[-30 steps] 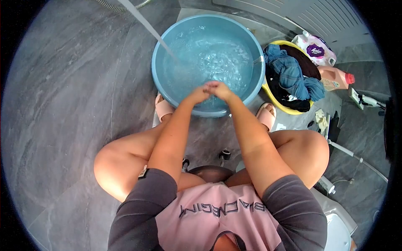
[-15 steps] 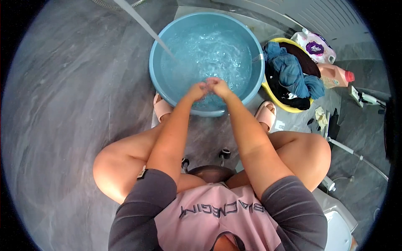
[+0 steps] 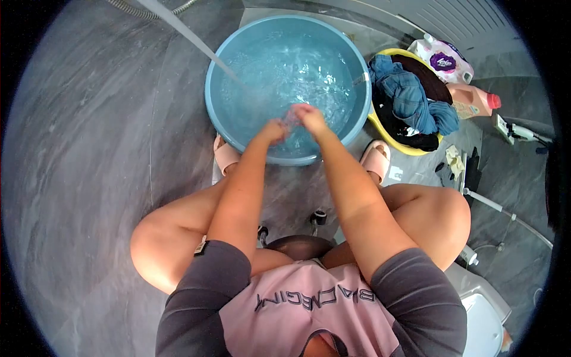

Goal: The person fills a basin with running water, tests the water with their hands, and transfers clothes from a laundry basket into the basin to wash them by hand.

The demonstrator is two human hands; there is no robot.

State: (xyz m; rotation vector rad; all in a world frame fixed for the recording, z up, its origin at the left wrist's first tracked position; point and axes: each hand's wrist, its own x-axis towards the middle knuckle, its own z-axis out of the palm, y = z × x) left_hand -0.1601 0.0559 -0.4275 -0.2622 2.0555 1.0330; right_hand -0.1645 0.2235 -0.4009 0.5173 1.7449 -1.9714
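A large blue basin (image 3: 209,89) of rippling water (image 3: 279,65) stands in front of me, and a stream of water (image 3: 184,30) runs into it from the upper left. My left hand (image 3: 273,131) and my right hand (image 3: 310,118) are close together over the near part of the basin. Both have curled fingers. A small, pale, blurred patch shows between them; whether it is a thing, fingers or water I cannot make out. The fingertips are partly smeared by motion.
Right of the basin, a yellow tub (image 3: 380,128) holds blue denim clothing (image 3: 407,95) and dark clothes. Behind it are a white and purple package (image 3: 443,61) and a pink bottle with a red cap (image 3: 473,100). A white hose (image 3: 485,201) lies further right.
My hands have drawn slightly apart, the left one moving a little left and down. The whole view has shifted slightly.
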